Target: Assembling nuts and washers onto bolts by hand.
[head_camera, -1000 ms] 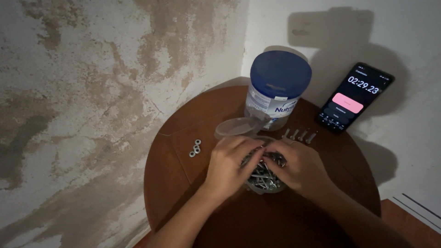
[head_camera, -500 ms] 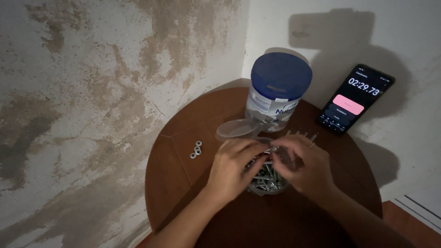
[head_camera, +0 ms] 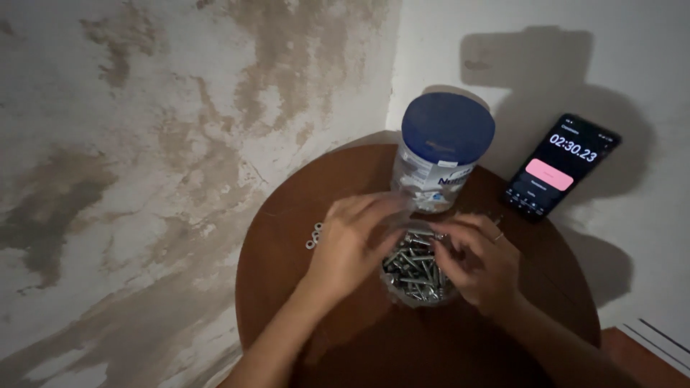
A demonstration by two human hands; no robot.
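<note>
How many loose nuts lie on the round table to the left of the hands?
3 can be made out: small metal nuts clustered together on the table, just left of the left hand. The cluster is small and dim, and the hand may hide more.

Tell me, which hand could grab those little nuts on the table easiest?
Probably the left hand. The nuts lie just beside it on the round table, while the right hand is across the container of bolts.

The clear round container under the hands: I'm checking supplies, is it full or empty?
Nearly full: clear round container holds heaped metal bolts between both hands.
</note>
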